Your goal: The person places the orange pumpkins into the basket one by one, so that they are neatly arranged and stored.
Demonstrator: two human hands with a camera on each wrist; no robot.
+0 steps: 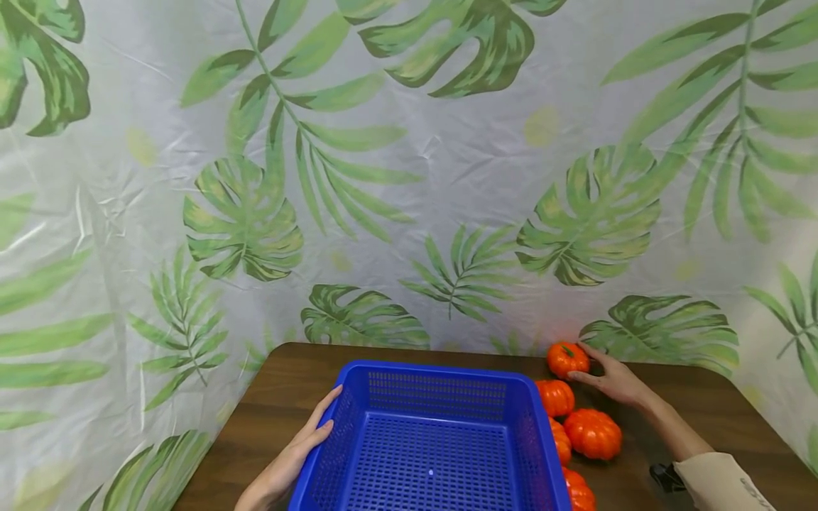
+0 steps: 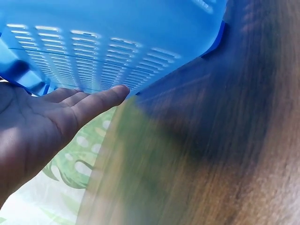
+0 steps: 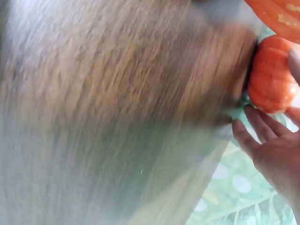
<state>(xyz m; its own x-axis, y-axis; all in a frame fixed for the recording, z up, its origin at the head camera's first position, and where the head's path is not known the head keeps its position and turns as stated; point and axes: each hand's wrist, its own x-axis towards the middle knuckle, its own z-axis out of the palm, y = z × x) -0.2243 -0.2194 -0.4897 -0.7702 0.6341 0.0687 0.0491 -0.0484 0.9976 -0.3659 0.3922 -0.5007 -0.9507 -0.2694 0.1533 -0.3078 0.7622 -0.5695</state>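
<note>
The backdrop [image 1: 409, 177], a white sheet printed with green leaves, stands against the far and left edges of the desk [image 1: 716, 404] and closes off that side. The desk is dark brown wood grain; bare surface lies open at the far left corner and to the right of the pumpkins. The blue basket [image 1: 434, 440], a perforated plastic tub with a solid rim, sits at the middle of the desk with its near end cut off by the lower edge of the head view. The left hand [image 1: 290, 461] lies flat against the basket's left wall, fingers straight and grip apart (the left wrist view shows the fingertips [image 2: 115, 93] touching the slotted wall). The right hand [image 1: 616, 380] reaches to the far right, its grip loosely apart, with fingers spread round the far pumpkin [image 1: 567, 359] and touching it; a beige sleeve [image 1: 722, 482] covers the forearm. This pumpkin is small, ribbed, bright orange with a green stem, and stands near the backdrop, just beyond the basket's far right corner. Four more pumpkins [image 1: 593, 433] lie in a row beside the basket's right wall. No legible writing shows.
</note>
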